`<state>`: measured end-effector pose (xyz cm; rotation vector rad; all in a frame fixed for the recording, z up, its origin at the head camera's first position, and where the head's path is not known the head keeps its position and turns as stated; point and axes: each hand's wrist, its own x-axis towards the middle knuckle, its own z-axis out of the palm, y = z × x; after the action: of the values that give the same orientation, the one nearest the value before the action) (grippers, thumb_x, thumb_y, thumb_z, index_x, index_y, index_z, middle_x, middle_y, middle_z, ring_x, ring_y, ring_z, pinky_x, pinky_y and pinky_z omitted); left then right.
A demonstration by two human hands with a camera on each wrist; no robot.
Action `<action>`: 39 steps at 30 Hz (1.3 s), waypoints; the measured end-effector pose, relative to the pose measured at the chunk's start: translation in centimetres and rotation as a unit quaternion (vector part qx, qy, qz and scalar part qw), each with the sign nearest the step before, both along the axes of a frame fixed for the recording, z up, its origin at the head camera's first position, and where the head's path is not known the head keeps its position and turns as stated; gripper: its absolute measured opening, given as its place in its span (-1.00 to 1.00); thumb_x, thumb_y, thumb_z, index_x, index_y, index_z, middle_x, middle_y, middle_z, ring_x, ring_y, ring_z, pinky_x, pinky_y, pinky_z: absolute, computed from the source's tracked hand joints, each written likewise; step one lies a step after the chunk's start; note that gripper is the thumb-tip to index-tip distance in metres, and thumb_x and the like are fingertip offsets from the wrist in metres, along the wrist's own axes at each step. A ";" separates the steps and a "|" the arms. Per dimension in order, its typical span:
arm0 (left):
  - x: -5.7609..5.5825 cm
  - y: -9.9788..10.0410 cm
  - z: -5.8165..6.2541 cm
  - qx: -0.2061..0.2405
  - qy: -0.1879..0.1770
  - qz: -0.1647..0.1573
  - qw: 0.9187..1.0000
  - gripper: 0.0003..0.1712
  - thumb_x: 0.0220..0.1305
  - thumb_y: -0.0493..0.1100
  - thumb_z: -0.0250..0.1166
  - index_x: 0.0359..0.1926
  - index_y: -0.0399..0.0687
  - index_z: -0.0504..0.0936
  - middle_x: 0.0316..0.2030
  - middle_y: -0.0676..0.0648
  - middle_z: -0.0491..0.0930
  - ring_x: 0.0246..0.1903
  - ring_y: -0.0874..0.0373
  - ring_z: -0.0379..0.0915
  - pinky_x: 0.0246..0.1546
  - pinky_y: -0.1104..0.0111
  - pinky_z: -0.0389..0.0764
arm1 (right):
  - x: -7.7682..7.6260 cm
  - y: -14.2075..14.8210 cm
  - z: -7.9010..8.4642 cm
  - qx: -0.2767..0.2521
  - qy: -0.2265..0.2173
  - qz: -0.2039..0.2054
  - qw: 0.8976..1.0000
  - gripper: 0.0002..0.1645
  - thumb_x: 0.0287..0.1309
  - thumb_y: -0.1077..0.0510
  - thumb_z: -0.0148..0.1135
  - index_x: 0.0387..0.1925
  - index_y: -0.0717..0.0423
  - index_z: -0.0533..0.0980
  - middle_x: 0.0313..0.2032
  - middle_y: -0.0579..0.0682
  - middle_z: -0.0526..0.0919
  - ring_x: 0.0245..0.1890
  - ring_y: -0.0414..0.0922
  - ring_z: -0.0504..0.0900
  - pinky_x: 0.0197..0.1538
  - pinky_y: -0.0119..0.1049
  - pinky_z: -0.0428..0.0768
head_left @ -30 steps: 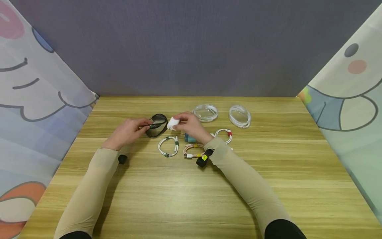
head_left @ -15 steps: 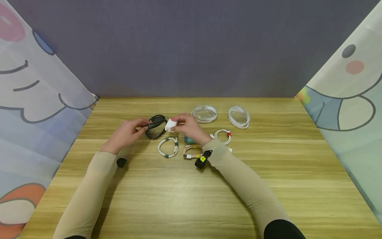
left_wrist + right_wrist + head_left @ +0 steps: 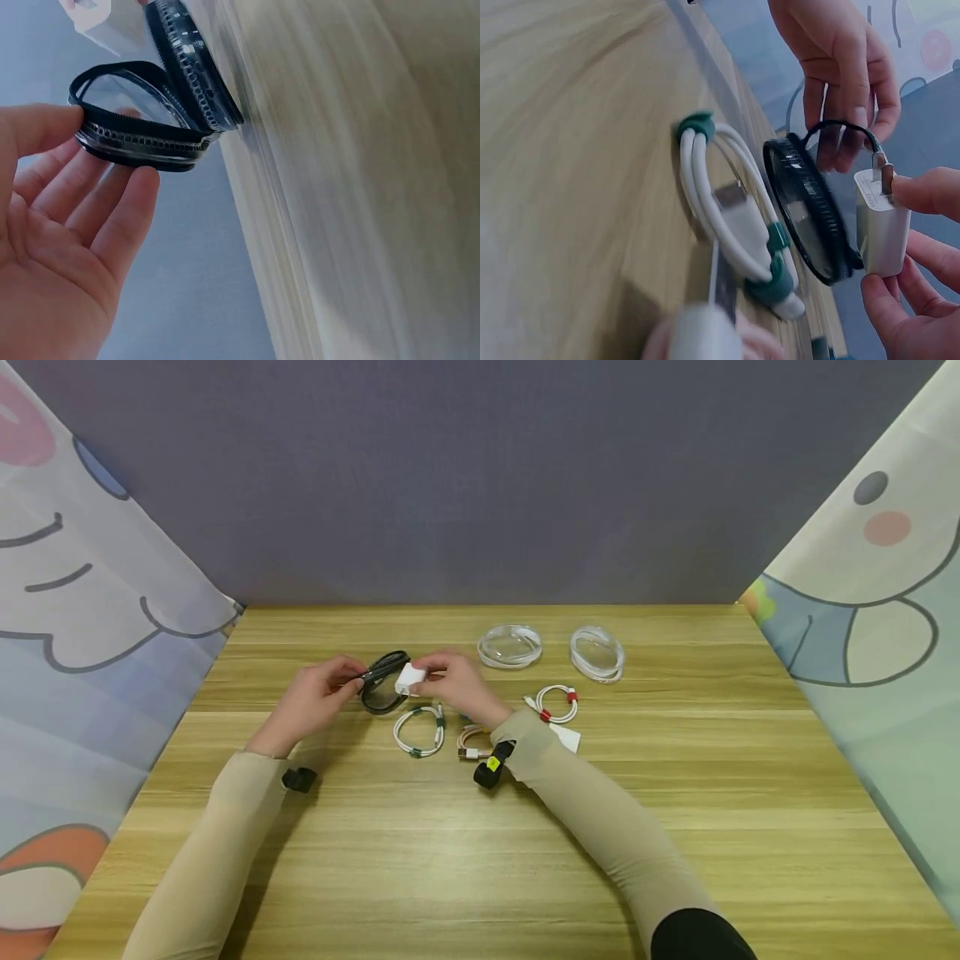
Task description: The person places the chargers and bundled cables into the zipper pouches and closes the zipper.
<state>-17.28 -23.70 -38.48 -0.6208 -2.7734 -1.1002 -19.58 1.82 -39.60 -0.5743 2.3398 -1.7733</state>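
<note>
My left hand point(image 3: 311, 702) pinches the raised lid of a small round zip case point(image 3: 142, 146) between thumb and fingers. The case has a black zip edge and clear faces, and it stands open like a clamshell with its lower half on the table. My right hand point(image 3: 463, 687) grips a white plug charger point(image 3: 883, 225), its metal prongs showing. In the head view the charger point(image 3: 408, 678) is at the right side of the open case, overlapping it. A white coiled cable point(image 3: 697, 172) with green ties lies just in front of the case.
Beneath my right forearm lie a pinkish cable point(image 3: 472, 753) with yellow ties and a mostly hidden teal charger. A white cable point(image 3: 573, 708) with red ties and a white block point(image 3: 566, 737) lie further right. Two clear round cases point(image 3: 512, 662) with white edges lie behind.
My right hand has carried the white charger left, up to the open black case. My left hand has shifted slightly left, still holding the lid.
</note>
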 end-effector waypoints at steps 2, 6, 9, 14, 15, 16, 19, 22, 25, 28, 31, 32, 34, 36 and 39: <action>0.1 0.0 0.0 0.012 0.001 0.005 1.000 -0.81 0.43 -0.28 0.19 -0.02 -0.26 0.61 -0.13 -0.25 0.70 -0.14 -0.10 0.65 -0.13 0.05 0.63 | 0.0 -0.4 0.0 0.008 0.006 -0.001 1.000 -0.54 0.02 0.33 0.49 0.02 0.32 0.64 0.00 0.15 0.56 -0.03 0.01 0.62 -0.02 -0.45 0.60; 0.2 0.0 0.0 0.028 -0.001 0.013 1.000 -0.82 0.43 -0.27 0.19 -0.03 -0.27 0.61 -0.13 -0.25 0.69 -0.10 -0.09 0.64 -0.11 0.10 0.63 | 0.1 -1.1 -0.2 0.034 0.018 -0.005 0.999 -0.52 0.01 0.28 0.52 0.02 0.28 0.64 -0.04 0.10 0.57 -0.08 -0.05 0.63 -0.05 -0.48 0.59; 0.3 0.0 0.0 0.039 -0.010 0.015 0.999 -0.80 0.44 -0.26 0.20 -0.02 -0.28 0.61 -0.12 -0.26 0.69 -0.08 -0.10 0.63 -0.09 0.12 0.64 | 0.1 -1.5 -0.4 0.044 0.018 -0.011 0.999 -0.53 0.02 0.26 0.52 0.02 0.27 0.65 -0.05 0.08 0.55 -0.11 -0.09 0.62 -0.06 -0.50 0.58; 0.3 -0.1 -0.1 0.056 -0.022 0.019 0.998 -0.80 0.43 -0.25 0.21 -0.04 -0.29 0.60 -0.13 -0.27 0.69 -0.13 -0.10 0.64 -0.16 0.43 0.62 | 0.0 -2.3 -0.8 0.066 0.022 -0.028 0.997 -0.55 0.03 0.22 0.52 0.00 0.24 0.67 -0.04 0.07 0.59 -0.15 -0.15 0.61 -0.11 -0.49 0.57; 0.3 -0.1 0.0 0.058 -0.024 0.021 0.998 -0.80 0.43 -0.24 0.22 -0.04 -0.29 0.60 -0.13 -0.27 0.69 -0.14 -0.11 0.65 -0.18 0.49 0.60 | 0.0 -2.6 -0.9 0.074 0.023 -0.034 0.996 -0.56 0.03 0.21 0.53 -0.01 0.22 0.68 -0.05 0.06 0.60 -0.16 -0.17 0.61 -0.12 -0.49 0.56; 0.3 -0.1 0.0 0.059 -0.025 0.022 0.998 -0.81 0.42 -0.24 0.23 -0.05 -0.28 0.60 -0.14 -0.27 0.69 -0.15 -0.11 0.65 -0.20 0.54 0.57 | 0.0 -2.8 -1.0 0.082 0.023 -0.040 0.996 -0.56 0.04 0.19 0.53 -0.01 0.21 0.68 -0.06 0.05 0.61 -0.17 -0.18 0.60 -0.14 -0.49 0.55; 0.3 -0.1 0.1 0.060 -0.032 0.024 0.997 -0.81 0.42 -0.23 0.24 -0.07 -0.27 0.60 -0.14 -0.26 0.69 -0.16 -0.13 0.66 -0.23 0.60 0.54 | -0.1 -3.3 -1.1 0.111 0.015 -0.057 0.992 -0.57 0.04 0.13 0.54 -0.02 0.16 0.69 -0.08 -0.01 0.61 -0.18 -0.20 0.57 -0.15 -0.47 0.52; 0.4 0.0 0.2 0.056 -0.037 0.025 0.997 -0.82 0.42 -0.22 0.24 -0.08 -0.25 0.60 -0.15 -0.25 0.69 -0.18 -0.12 0.67 -0.24 0.58 0.54 | -0.1 -3.5 -1.2 0.140 0.012 -0.061 0.988 -0.56 0.05 0.09 0.54 -0.02 0.13 0.70 -0.09 -0.03 0.61 -0.17 -0.19 0.55 -0.15 -0.44 0.50; 0.3 0.0 0.2 0.053 -0.039 0.025 0.998 -0.82 0.42 -0.21 0.24 -0.08 -0.25 0.60 -0.15 -0.24 0.70 -0.19 -0.11 0.67 -0.24 0.57 0.54 | -0.2 -3.5 -1.4 0.152 0.010 -0.056 0.987 -0.57 0.06 0.09 0.53 -0.01 0.13 0.69 -0.09 -0.04 0.62 -0.17 -0.19 0.56 -0.15 -0.44 0.50; 0.2 0.0 0.3 0.050 -0.039 0.027 0.998 -0.82 0.42 -0.20 0.24 -0.08 -0.24 0.60 -0.15 -0.23 0.70 -0.20 -0.09 0.66 -0.23 0.55 0.54 | -0.3 -3.5 -1.3 0.147 0.009 -0.050 0.988 -0.57 0.09 0.12 0.51 0.01 0.15 0.69 -0.06 -0.03 0.63 -0.15 -0.19 0.57 -0.13 -0.46 0.52; 0.1 0.0 0.4 0.047 -0.039 0.029 0.998 -0.82 0.43 -0.20 0.24 -0.07 -0.24 0.60 -0.15 -0.22 0.69 -0.19 -0.06 0.65 -0.21 0.53 0.55 | -0.2 -3.2 -1.2 0.129 0.005 -0.043 0.991 -0.58 0.11 0.18 0.48 0.03 0.17 0.67 -0.02 0.00 0.65 -0.11 -0.17 0.60 -0.09 -0.47 0.53; 0.2 -0.1 0.4 0.047 -0.039 0.029 0.998 -0.82 0.43 -0.21 0.23 -0.07 -0.25 0.60 -0.15 -0.22 0.69 -0.18 -0.05 0.64 -0.20 0.53 0.55 | -0.2 -3.1 -1.1 0.121 0.000 -0.040 0.992 -0.58 0.12 0.20 0.47 0.04 0.17 0.67 -0.01 0.01 0.65 -0.10 -0.16 0.60 -0.07 -0.47 0.53; 0.2 -0.1 0.4 0.048 -0.039 0.029 0.998 -0.82 0.43 -0.22 0.23 -0.07 -0.26 0.60 -0.15 -0.23 0.69 -0.16 -0.03 0.63 -0.18 0.53 0.55 | 0.0 -2.8 -0.9 0.103 -0.012 -0.034 0.994 -0.58 0.13 0.23 0.45 0.07 0.15 0.66 0.01 0.00 0.67 -0.06 -0.16 0.61 -0.05 -0.47 0.54; 0.3 -0.2 0.5 0.048 -0.040 0.032 0.998 -0.83 0.42 -0.23 0.23 -0.08 -0.26 0.60 -0.14 -0.23 0.69 -0.16 -0.01 0.62 -0.18 0.54 0.54 | 0.3 -2.4 -0.7 0.084 -0.028 -0.027 0.996 -0.56 0.16 0.24 0.43 0.10 0.13 0.64 0.03 -0.01 0.68 -0.03 -0.16 0.61 -0.03 -0.44 0.56; 0.4 -0.5 0.5 0.046 -0.041 0.037 0.997 -0.84 0.42 -0.24 0.23 -0.08 -0.25 0.60 -0.14 -0.22 0.69 -0.18 0.02 0.61 -0.21 0.56 0.54 | 0.6 -1.9 -0.4 0.067 -0.040 -0.012 0.997 -0.55 0.19 0.23 0.40 0.14 0.10 0.61 0.01 -0.04 0.68 -0.02 -0.18 0.61 -0.03 -0.42 0.58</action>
<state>-16.91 -24.18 -38.02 -0.4703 -2.7696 -1.2560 -19.00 -0.07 -40.02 -0.4480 2.3969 -1.6006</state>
